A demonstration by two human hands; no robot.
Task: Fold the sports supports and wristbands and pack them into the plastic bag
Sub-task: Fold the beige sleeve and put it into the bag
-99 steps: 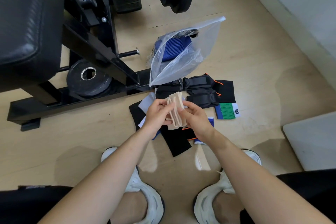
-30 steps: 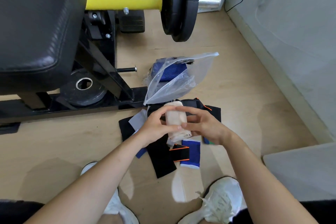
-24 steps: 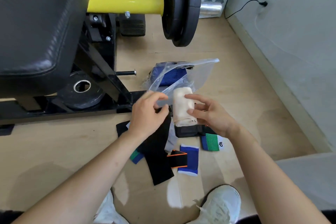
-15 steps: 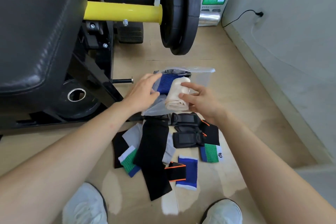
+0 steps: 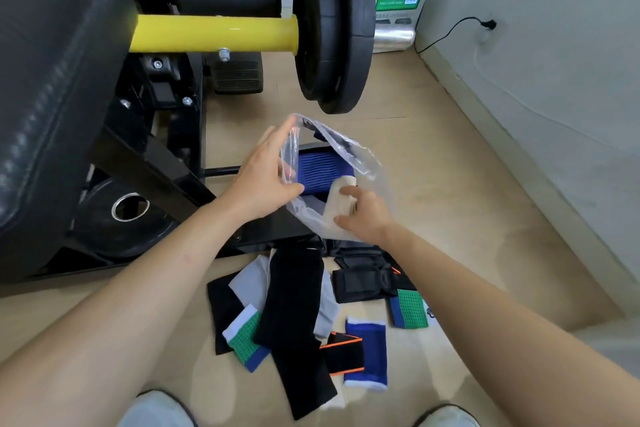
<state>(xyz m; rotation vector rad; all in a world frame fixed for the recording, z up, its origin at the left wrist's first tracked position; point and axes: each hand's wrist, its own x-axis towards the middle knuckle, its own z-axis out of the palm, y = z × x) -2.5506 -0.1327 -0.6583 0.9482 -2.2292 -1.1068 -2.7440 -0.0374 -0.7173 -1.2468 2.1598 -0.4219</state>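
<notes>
Head view. The left hand [image 5: 263, 177] is at the 9 o'clock side of the plastic bag [image 5: 349, 152], pinching the rim between thumb and fingers and holding the mouth raised and open. A blue support [image 5: 322, 168] is already packed inside. At 5 o'clock of it, the folded beige support [image 5: 341, 199] is part-way through the mouth, gripped by the curled fingers of the right hand [image 5: 363, 218].

Judged step: inserting a folded item. The next move calls for pushing it clear of the rim beside the blue support, letting go without undoing the fold, then going to the unfolded pile on the floor at 6 o'clock of the bag: black sleeve [image 5: 294, 315], blue wristband [image 5: 367, 354] and others.

Against the frame half a second earlier: the bag mouth was low and nearly flat; it now stands open, and the beige support sits deeper.
</notes>
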